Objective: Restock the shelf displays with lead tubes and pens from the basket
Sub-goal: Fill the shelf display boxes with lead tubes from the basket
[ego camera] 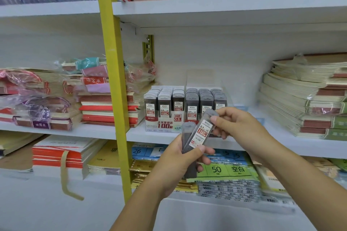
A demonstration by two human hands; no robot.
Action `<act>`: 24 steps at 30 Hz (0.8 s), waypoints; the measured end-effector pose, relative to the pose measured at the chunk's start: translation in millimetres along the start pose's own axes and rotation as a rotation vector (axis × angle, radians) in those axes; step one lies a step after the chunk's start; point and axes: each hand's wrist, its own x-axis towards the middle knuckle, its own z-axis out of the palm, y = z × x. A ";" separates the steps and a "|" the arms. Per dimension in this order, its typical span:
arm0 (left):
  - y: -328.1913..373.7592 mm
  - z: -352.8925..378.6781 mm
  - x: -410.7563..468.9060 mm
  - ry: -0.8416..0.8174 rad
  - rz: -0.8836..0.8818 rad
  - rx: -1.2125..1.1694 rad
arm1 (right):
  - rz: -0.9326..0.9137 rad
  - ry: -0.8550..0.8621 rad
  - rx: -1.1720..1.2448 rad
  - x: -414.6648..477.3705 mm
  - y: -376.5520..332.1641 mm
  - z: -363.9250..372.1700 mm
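Lead tubes (187, 139), a small grey bunch, stand fanned in the left hand (174, 165), which grips their lower ends in front of the middle shelf (135, 133). The right hand (238, 124) pinches the top of the foremost tube (202, 133), labelled 0.7. Just behind them a display box (163, 125) on that shelf holds rows of upright tubes, with stacked notebooks (300, 99) on either side.

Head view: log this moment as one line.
left hand: grips lead tubes | right hand: pinches top of labelled tube | display box: on shelf behind | stage: tube not yet shelved
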 end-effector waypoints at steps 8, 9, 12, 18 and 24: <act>0.5 -1.5 3.9 0.040 -0.020 -0.037 | -0.302 0.385 -0.103 3.3 -23.8 -13.7; -0.2 -2.4 5.1 0.053 -0.022 -0.047 | -0.385 0.456 -0.152 5.2 -28.7 -21.6; -3.9 -6.0 8.6 0.101 0.006 -0.027 | -0.511 0.503 -0.359 14.7 -29.6 -37.6; -13.7 -12.7 12.4 0.188 0.057 -0.013 | -0.340 0.340 -0.600 43.5 -1.2 -40.7; -16.5 -10.6 16.5 0.166 0.048 0.011 | -0.279 0.404 -0.876 51.5 16.5 -34.8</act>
